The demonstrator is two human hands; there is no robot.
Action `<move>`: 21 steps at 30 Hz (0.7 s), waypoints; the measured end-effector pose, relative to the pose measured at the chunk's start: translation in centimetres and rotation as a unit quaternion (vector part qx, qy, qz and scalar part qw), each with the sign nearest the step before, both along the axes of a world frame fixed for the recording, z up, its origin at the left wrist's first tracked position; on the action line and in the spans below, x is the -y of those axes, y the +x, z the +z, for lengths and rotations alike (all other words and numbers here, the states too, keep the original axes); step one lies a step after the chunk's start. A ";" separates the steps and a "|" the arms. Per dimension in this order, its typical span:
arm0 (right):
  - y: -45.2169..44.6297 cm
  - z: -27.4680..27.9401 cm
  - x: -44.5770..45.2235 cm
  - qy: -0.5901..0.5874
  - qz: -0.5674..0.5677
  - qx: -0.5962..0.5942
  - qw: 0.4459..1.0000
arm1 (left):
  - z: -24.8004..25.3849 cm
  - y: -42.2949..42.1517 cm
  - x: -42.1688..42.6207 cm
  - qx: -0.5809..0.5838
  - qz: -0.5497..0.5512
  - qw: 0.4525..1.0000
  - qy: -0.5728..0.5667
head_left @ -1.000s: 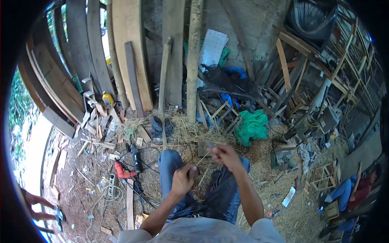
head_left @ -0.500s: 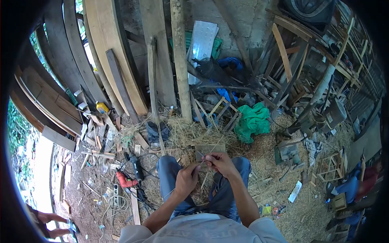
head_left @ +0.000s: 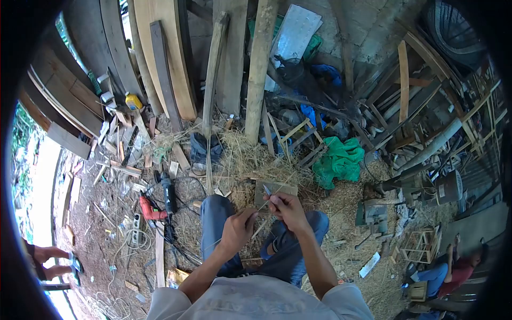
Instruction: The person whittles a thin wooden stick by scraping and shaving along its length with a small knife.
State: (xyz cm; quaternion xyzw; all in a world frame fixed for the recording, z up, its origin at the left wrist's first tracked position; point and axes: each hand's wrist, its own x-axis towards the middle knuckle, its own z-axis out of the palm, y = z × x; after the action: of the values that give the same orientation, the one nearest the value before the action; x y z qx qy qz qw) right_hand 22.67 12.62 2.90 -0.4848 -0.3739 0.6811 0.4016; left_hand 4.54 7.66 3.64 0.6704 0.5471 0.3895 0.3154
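Note:
My right hand (head_left: pixel 289 210) is closed on a small knife (head_left: pixel 267 189); its grey blade tip sticks out above the thumb and the handle is hidden in the fingers. To its left, my left hand (head_left: pixel 238 229) pinches a thin, pale sliver (head_left: pixel 263 206) that runs toward the right hand. Both hands are a short way apart, above my knees. Beneath the knife, a flat wooden board (head_left: pixel 288 189) lies on the straw-strewn ground between my legs.
On the left lie a red power tool (head_left: pixel 152 209), a dark grinder (head_left: pixel 168 194) and a power strip (head_left: pixel 137 229) with cords. Planks (head_left: pixel 170 69) lean ahead. A green cloth (head_left: pixel 337 161) lies front right. Another person (head_left: pixel 453 274) sits at far right; a person's legs (head_left: pixel 53 261) show at left.
My hands have drawn slightly apart, and the knife tip now shows more clearly above the right hand. The camera view has tilted, and my knees have shifted.

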 end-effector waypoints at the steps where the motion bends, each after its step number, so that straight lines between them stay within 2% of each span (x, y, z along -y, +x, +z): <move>1: -0.4 0.1 0.3 -0.011 -0.002 -0.042 0.999 | -0.1 -0.2 0.1 0.003 -0.005 1.000 0.007; 3: 0.4 0.2 0.1 0.010 -0.011 0.010 1.000 | 0.2 -1.0 0.5 0.014 -0.018 1.000 0.015; 5: 1.8 0.4 -0.1 0.016 -0.088 0.010 0.996 | 0.4 -1.8 1.4 0.025 -0.033 0.999 0.019; 10: -0.8 2.7 2.5 0.016 -0.071 0.000 0.997 | 0.7 -3.3 2.6 0.036 -0.040 0.997 0.050; 12: -3.5 3.0 4.7 0.036 0.027 0.058 0.997 | 0.6 -3.5 2.8 0.034 -0.043 0.996 0.073; 13: -3.8 3.2 5.3 0.039 0.026 0.060 0.997 | 0.7 -3.6 3.1 0.027 -0.042 0.995 0.092; 17: -2.5 3.3 5.4 0.077 -0.030 0.064 0.995 | 1.4 -4.8 4.4 0.019 -0.062 0.991 0.118; 19: -0.7 4.1 4.9 0.054 -0.102 0.013 0.993 | 1.2 -5.0 5.3 0.026 -0.059 0.988 0.141; 21: -0.5 4.6 4.8 0.060 -0.087 0.002 0.994 | 1.1 -5.2 5.7 0.022 -0.064 0.989 0.132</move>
State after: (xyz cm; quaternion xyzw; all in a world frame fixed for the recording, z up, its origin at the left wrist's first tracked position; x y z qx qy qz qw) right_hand 22.15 7.78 7.52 -0.4920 -0.3713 0.6186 0.4873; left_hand -0.63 1.95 4.72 0.7315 0.4395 0.4517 0.2603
